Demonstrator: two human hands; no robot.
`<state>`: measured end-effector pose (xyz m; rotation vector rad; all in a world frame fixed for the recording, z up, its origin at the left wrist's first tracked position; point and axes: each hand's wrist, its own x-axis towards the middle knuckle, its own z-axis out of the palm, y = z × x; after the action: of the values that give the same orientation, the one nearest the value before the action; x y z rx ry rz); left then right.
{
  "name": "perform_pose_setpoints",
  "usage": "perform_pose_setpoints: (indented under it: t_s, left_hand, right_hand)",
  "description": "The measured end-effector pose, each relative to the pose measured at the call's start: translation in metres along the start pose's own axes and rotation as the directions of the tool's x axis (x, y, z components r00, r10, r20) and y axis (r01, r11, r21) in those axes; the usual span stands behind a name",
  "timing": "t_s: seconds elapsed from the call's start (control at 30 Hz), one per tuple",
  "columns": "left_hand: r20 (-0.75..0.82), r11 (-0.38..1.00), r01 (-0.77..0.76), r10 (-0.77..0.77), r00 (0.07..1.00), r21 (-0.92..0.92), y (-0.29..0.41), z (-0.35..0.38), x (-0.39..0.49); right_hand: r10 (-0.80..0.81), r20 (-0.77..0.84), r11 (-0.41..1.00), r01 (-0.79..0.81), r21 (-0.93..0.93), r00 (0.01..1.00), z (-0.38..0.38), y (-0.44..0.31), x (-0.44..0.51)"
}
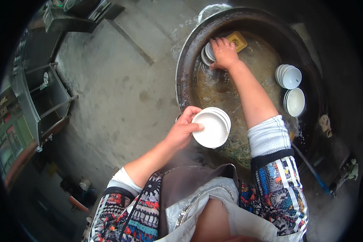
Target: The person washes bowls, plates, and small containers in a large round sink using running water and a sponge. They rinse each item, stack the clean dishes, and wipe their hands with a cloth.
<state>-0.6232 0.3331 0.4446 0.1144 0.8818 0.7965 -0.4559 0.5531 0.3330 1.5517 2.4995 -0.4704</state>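
Note:
My left hand [186,128] grips a small stack of white bowls [210,128] by the rim, thumb inside the top one. This stack is over the near left part of a large dark wok-like pan [187,75]. Farther off, inside the pan, my right hand [225,52] spans another stack of white bowls [206,54], its fingers on the far side and its thumb on the near side. Just beyond those fingers lies a yellow rectangular dish or sponge [237,41] with a dark mark. Shallow brownish water [220,90] covers the pan's bottom.
Against the pan's right wall rest two more stacks of white bowls, a farther one [291,77] and a nearer one [295,102]. A blue-ended handle [319,181] leans across the right rim near a crumpled cloth [325,125]. A metal-framed stand [48,99] is at left on the concrete floor [118,81].

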Motion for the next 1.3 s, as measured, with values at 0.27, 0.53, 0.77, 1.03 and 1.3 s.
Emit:
perform_pose_setpoints:
  t_s: [0.27,0.53,0.77,1.03,1.3]
  left_hand:
    - [0.018,0.999,0.042,-0.042,0.999,-0.010,0.018,-0.002,0.002]
    - [-0.027,0.996,0.065,-0.066,0.997,-0.057,0.024,-0.005,0.012]
    - [-0.090,0.999,0.013,-0.016,0.996,-0.031,0.028,0.005,0.032]
    - [-0.407,0.993,-0.093,0.112,0.907,0.067,0.006,0.028,0.126]
    - [-0.641,0.954,-0.129,0.279,0.715,0.271,0.011,0.004,0.242]
  right_hand:
    - [-0.059,-0.064,0.996,0.063,0.062,0.996,-0.002,0.002,-0.015]
    - [-0.029,0.046,0.936,0.011,0.351,0.999,-0.003,-0.006,-0.028]
    - [0.159,0.152,0.722,-0.220,0.656,0.975,-0.005,0.001,-0.051]
    - [0.665,0.107,-0.001,-0.143,0.990,0.739,0.014,0.063,-0.168]
    - [0.799,0.178,-0.124,-0.133,0.983,0.575,0.016,0.044,-0.294]
